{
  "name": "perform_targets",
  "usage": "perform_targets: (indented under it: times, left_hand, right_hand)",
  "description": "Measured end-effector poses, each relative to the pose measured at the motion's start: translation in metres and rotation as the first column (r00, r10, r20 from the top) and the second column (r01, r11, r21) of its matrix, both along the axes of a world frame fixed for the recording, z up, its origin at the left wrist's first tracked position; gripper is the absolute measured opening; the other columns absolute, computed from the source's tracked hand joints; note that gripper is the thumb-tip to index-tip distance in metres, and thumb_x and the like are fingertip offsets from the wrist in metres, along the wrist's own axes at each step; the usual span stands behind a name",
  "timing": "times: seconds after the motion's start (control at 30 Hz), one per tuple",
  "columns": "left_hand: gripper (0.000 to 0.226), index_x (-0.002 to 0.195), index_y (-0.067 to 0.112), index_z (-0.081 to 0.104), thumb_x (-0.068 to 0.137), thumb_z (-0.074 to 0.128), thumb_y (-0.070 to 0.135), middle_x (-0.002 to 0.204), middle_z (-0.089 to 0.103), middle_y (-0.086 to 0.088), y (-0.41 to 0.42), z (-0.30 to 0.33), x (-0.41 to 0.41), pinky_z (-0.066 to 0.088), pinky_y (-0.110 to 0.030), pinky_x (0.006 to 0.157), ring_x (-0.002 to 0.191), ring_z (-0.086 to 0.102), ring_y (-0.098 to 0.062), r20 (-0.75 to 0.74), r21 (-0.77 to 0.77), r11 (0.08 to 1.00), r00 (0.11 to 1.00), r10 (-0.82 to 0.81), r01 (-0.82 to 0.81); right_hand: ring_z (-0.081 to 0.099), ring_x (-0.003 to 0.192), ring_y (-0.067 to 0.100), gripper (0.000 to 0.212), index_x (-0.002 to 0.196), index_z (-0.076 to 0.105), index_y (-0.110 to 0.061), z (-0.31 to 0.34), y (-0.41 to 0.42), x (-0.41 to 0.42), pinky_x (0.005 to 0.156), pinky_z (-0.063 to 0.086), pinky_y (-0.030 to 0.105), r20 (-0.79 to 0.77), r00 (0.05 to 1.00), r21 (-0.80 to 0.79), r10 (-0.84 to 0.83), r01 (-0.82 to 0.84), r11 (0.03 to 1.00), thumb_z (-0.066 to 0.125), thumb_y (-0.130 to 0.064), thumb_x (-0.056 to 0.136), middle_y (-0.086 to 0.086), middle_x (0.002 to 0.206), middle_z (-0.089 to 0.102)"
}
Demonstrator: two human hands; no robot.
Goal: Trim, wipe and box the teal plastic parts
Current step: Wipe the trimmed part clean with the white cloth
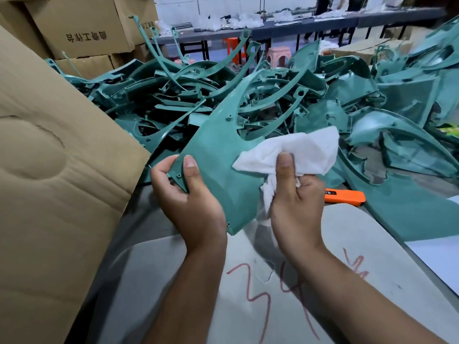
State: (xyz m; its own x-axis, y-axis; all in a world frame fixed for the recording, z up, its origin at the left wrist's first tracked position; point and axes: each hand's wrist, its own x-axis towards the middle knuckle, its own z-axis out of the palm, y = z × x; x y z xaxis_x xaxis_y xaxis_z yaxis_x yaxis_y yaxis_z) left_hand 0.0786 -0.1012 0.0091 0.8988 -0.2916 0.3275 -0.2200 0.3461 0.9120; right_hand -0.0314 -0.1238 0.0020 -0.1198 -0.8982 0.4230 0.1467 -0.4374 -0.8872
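Two bare hands meet over the near edge of the table, both occupied. The left hand (pixel 188 194) grips the lower edge of a teal plastic part (pixel 221 155), thumb laid flat on its smooth face and fingers curled round behind the rim. The part is a broad curved panel that narrows into two long arms reaching up and away over the heap. The right hand (pixel 295 194) pinches a white cloth (pixel 293 151), thumb on top, with the bunched cloth pressed against the right side of the panel's face and a loose tail hanging down between palm and panel.

Behind the held part, a large pile of teal parts (pixel 248 95) covers the table, tangled and overlapping, spreading to the right edge of view. An orange tool (pixel 345 196), probably a utility knife though only part of it shows, lies on the table just right of the right hand. Below the forearms sits a pale sheet (pixel 347 244) with red handwriting (pixel 260 294) on it. A cardboard flap (pixel 54 170) rises on the left, and stacked cardboard boxes (pixel 87 28) with printed characters stand behind it. Farther back, a long table (pixel 298 23) holds white clutter, with a pink stool (pixel 278 55) and an orange stool (pixel 232 44) beneath.
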Motion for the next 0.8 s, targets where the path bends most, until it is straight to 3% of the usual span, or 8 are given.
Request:
perform_targets:
  times: [0.07, 0.2, 0.3, 0.37, 0.43, 0.53, 0.63, 0.8]
  left_hand:
    - [0.01, 0.11, 0.018, 0.054, 0.102, 0.058, 0.023, 0.105, 0.063, 0.003, 0.0, 0.0, 0.001, 0.05, -0.015, 0.075, 0.089, 0.061, 0.003, 0.039, -0.031, 0.998, 0.997, 0.062, -0.06]
    - [0.011, 0.107, 0.013, 0.051, 0.102, 0.058, 0.019, 0.097, 0.055, 0.014, 0.0, -0.001, 0.002, 0.041, -0.005, 0.073, 0.084, 0.056, 0.012, 0.122, -0.018, 0.998, 0.991, 0.057, -0.055]
    - [0.018, 0.089, 0.015, 0.048, 0.099, 0.062, 0.023, 0.075, 0.052, 0.002, -0.002, -0.003, 0.007, 0.042, -0.031, 0.061, 0.064, 0.048, -0.012, 0.107, 0.047, 0.985, 0.98, -0.17, 0.166]
    - [0.029, 0.078, 0.011, 0.046, 0.098, 0.067, 0.019, 0.061, 0.042, -0.008, -0.003, -0.005, 0.019, 0.031, -0.034, 0.052, 0.055, 0.036, -0.019, 0.136, 0.148, 0.923, 0.917, -0.375, 0.355]
    - [0.024, 0.08, 0.007, 0.056, 0.096, 0.069, 0.018, 0.06, 0.056, 0.0, -0.002, -0.005, 0.026, 0.041, -0.028, 0.05, 0.053, 0.05, -0.016, 0.115, 0.202, 0.799, 0.797, -0.593, 0.566]
    - [0.011, 0.095, 0.017, 0.077, 0.092, 0.07, 0.025, 0.095, 0.08, -0.001, 0.003, -0.001, 0.02, 0.059, -0.028, 0.072, 0.087, 0.076, -0.016, -0.025, 0.096, 0.67, 0.675, -0.737, 0.736]
    - [0.011, 0.097, 0.021, 0.079, 0.095, 0.069, 0.025, 0.1, 0.079, -0.004, 0.005, 0.0, 0.021, 0.061, -0.033, 0.073, 0.092, 0.076, -0.022, 0.006, -0.015, 0.709, 0.709, -0.705, 0.705]
    - [0.011, 0.097, 0.03, 0.078, 0.093, 0.07, 0.034, 0.102, 0.079, 0.002, 0.006, 0.007, 0.032, 0.061, -0.033, 0.075, 0.095, 0.076, -0.02, -0.067, -0.138, 0.853, 0.855, -0.515, 0.503]
  right_hand:
    - [0.046, 0.045, 0.001, 0.046, 0.059, 0.054, -0.033, -0.006, 0.001, 0.006, 0.049, 0.039, 0.017, 0.044, 0.997, 0.047, 0.068, -0.07, 0.996, 0.049, -0.05, 0.101, -0.017, 0.047, 0.049]
    - [0.065, 0.074, -0.004, 0.024, 0.084, 0.07, -0.029, -0.01, -0.005, 0.01, 0.07, 0.049, 0.019, -0.152, 0.977, 0.002, 0.152, -0.153, 0.988, 0.062, -0.021, 0.105, -0.021, 0.077, 0.072]
    - [0.062, 0.071, 0.018, 0.019, 0.083, 0.075, -0.018, -0.005, -0.025, -0.009, 0.066, 0.048, 0.033, -0.143, 0.987, 0.041, 0.07, -0.065, 0.997, 0.068, -0.016, 0.101, 0.006, 0.08, 0.076]
    - [0.05, 0.058, 0.032, 0.028, 0.084, 0.073, -0.006, 0.001, -0.038, -0.03, 0.055, 0.047, 0.051, -0.224, 0.974, -0.002, 0.031, -0.032, 0.999, 0.07, -0.029, 0.098, 0.029, 0.076, 0.067]
    - [0.037, 0.055, 0.021, 0.041, 0.076, 0.067, -0.003, 0.003, -0.045, -0.043, 0.049, 0.039, 0.053, -0.346, 0.938, -0.067, 0.025, -0.051, 0.996, 0.068, -0.04, 0.094, 0.023, 0.059, 0.052]
    - [0.037, 0.058, 0.012, 0.045, 0.071, 0.062, 0.002, 0.004, -0.04, -0.043, 0.05, 0.032, 0.039, -0.327, 0.93, -0.071, 0.167, -0.2, 0.977, 0.068, -0.035, 0.095, 0.009, 0.056, 0.046]
    - [0.036, 0.058, 0.009, 0.043, 0.08, 0.063, -0.001, 0.004, -0.038, -0.039, 0.052, 0.028, 0.029, -0.195, 0.934, -0.073, 0.3, -0.319, 0.945, 0.063, -0.04, 0.098, 0.001, 0.059, 0.046]
    - [0.036, 0.053, 0.028, 0.033, 0.089, 0.071, -0.014, -0.006, -0.047, -0.044, 0.05, 0.033, 0.034, -0.371, 0.855, 0.064, 0.364, -0.367, 0.928, 0.058, -0.041, 0.102, 0.016, 0.06, 0.051]
